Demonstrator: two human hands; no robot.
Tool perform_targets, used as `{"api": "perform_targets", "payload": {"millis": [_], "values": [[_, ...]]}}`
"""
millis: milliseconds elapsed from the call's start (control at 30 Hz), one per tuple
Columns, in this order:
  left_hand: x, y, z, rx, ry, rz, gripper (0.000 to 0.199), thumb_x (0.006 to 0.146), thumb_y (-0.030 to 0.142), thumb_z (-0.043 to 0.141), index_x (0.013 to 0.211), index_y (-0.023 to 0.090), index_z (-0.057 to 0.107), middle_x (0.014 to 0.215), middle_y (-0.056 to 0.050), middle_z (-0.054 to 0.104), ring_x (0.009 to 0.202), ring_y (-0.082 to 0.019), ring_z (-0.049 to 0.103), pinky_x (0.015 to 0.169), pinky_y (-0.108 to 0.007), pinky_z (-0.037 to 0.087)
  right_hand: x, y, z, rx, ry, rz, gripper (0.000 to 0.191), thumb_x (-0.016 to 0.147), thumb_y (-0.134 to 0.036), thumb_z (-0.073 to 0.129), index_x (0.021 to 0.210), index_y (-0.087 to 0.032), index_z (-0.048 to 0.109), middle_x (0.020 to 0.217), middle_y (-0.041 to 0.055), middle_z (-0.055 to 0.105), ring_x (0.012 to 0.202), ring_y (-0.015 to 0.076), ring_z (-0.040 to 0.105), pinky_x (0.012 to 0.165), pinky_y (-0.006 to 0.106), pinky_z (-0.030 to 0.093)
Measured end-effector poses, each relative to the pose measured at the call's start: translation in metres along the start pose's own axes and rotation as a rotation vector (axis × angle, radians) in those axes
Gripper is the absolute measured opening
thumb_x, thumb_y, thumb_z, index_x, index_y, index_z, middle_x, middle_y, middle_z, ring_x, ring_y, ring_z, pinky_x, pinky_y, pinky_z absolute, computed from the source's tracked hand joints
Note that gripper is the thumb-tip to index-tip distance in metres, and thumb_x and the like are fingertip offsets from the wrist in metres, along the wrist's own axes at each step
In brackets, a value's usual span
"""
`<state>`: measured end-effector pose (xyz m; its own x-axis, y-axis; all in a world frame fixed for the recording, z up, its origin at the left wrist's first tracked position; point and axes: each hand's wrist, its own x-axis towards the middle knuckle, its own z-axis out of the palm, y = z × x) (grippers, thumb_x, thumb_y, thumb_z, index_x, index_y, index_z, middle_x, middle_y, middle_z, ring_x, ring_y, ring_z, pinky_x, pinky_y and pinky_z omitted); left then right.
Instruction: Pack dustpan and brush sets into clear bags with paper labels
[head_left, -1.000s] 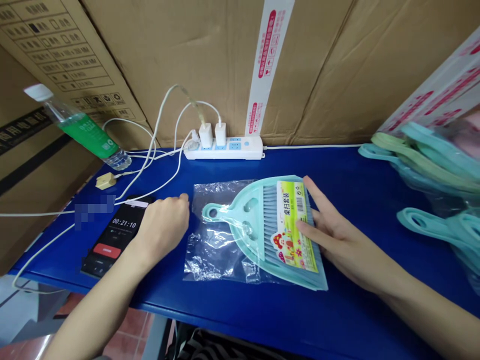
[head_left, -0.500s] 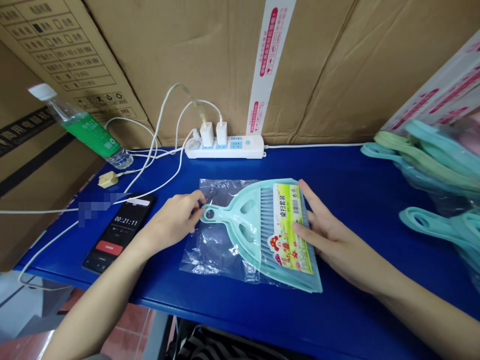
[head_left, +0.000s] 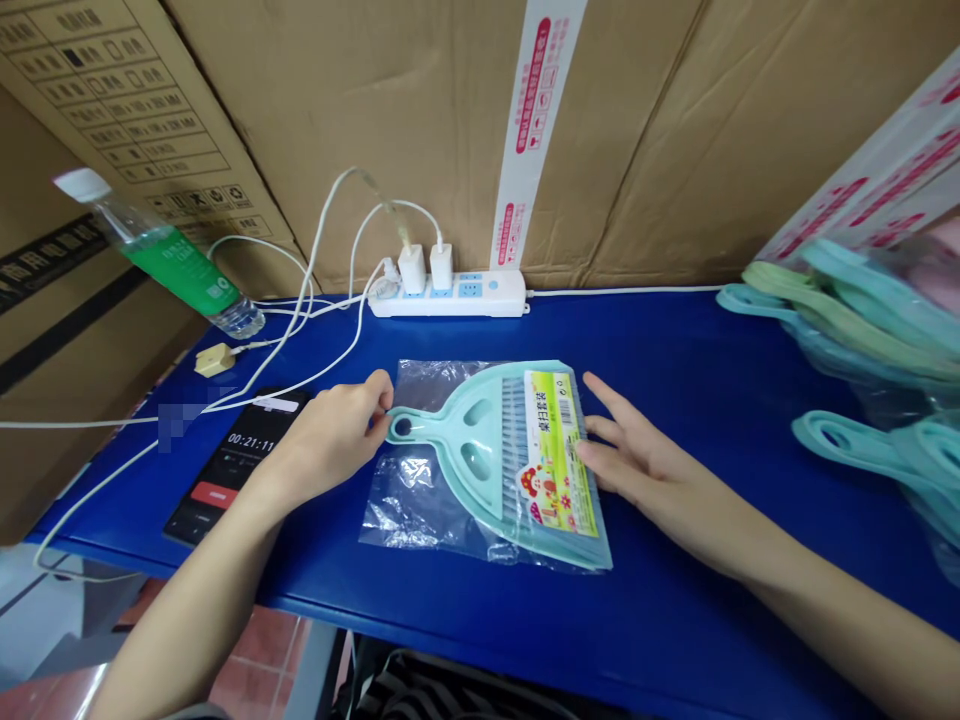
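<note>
A pale turquoise dustpan (head_left: 461,450) lies flat with its handle to the left, inside or partly inside a clear plastic bag (head_left: 412,500). A small brush with grey-blue bristles (head_left: 513,430) rests in the pan. Across the bristles sits a yellow-green printed label (head_left: 559,450). My left hand (head_left: 330,440) is closed at the ring end of the handle, thumb and fingers pinching there; whether bag film lies between is hard to see. Beside the pan's wide edge, my right hand (head_left: 645,455) is open, fingers apart, thumb close to the label.
Behind stands a white power strip (head_left: 450,295) with plugged-in chargers and loose cables. A phone (head_left: 232,465) showing a timer lies left, near a tilted water bottle (head_left: 172,260). More bagged dustpans (head_left: 870,450) are at the right. Cardboard (head_left: 420,100) walls the back.
The dustpan and brush have slid left, deeper into the bag, with my left hand moving left at the handle. My right hand's fingers have come off the pan's wide edge and spread.
</note>
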<state>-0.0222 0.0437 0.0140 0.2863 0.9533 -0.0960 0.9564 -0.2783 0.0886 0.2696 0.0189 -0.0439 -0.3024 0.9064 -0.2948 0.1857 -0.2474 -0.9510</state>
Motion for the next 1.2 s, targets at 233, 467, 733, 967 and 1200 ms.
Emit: {"api": "perform_targets", "payload": {"millis": [233, 467, 733, 967, 1200], "values": [[-0.004, -0.004, -0.009, 0.127, -0.081, -0.055, 0.011, 0.083, 0.016, 0.044, 0.075, 0.023, 0.041, 0.059, 0.003, 0.057, 0.053, -0.017, 0.057, 0.052, -0.026, 0.032, -0.002, -0.004, -0.001, -0.068, 0.026, 0.006, 0.112, 0.073, -0.078, 0.06, 0.159, -0.02, 0.017, 0.141, 0.0188, 0.05, 0.124, 0.035, 0.057, 0.107, 0.05, 0.044], [-0.007, -0.011, -0.011, 0.28, -0.068, -0.082, 0.014, 0.084, 0.014, 0.043, 0.074, 0.023, 0.042, 0.061, 0.0, 0.061, 0.056, -0.02, 0.062, 0.05, -0.027, 0.028, 0.0, -0.006, -0.001, -0.065, -0.016, -0.04, 0.091, 0.077, -0.067, 0.064, 0.152, -0.023, 0.037, 0.137, 0.0176, 0.053, 0.114, 0.0331, 0.064, 0.101, 0.05, 0.051], [-0.009, -0.009, -0.019, 0.384, -0.183, -0.229, 0.012, 0.088, 0.016, 0.041, 0.083, 0.022, 0.05, 0.069, -0.003, 0.065, 0.065, -0.024, 0.067, 0.052, -0.029, 0.029, 0.0, -0.004, -0.002, -0.098, -0.034, -0.053, 0.088, 0.08, -0.067, 0.061, 0.153, -0.024, 0.036, 0.138, 0.0177, 0.053, 0.116, 0.0326, 0.064, 0.097, 0.046, 0.054], [-0.01, -0.007, -0.02, 0.428, -0.228, -0.268, 0.019, 0.089, 0.014, 0.04, 0.098, 0.019, 0.056, 0.077, -0.007, 0.071, 0.073, -0.027, 0.072, 0.054, -0.03, 0.036, 0.0, -0.004, -0.003, -0.099, -0.061, -0.067, 0.084, 0.082, -0.067, 0.06, 0.15, -0.023, 0.036, 0.136, 0.0186, 0.053, 0.116, 0.0315, 0.064, 0.099, 0.046, 0.052], [-0.006, -0.001, -0.013, 0.384, -0.131, -0.262, 0.031, 0.094, 0.011, 0.034, 0.107, 0.019, 0.06, 0.1, -0.01, 0.074, 0.084, -0.031, 0.073, 0.062, -0.033, 0.05, -0.008, -0.013, -0.008, -0.233, -0.11, -0.121, 0.063, 0.088, -0.058, 0.056, 0.14, -0.023, 0.048, 0.122, 0.0145, 0.063, 0.098, 0.0253, 0.071, 0.086, 0.04, 0.059]]}}
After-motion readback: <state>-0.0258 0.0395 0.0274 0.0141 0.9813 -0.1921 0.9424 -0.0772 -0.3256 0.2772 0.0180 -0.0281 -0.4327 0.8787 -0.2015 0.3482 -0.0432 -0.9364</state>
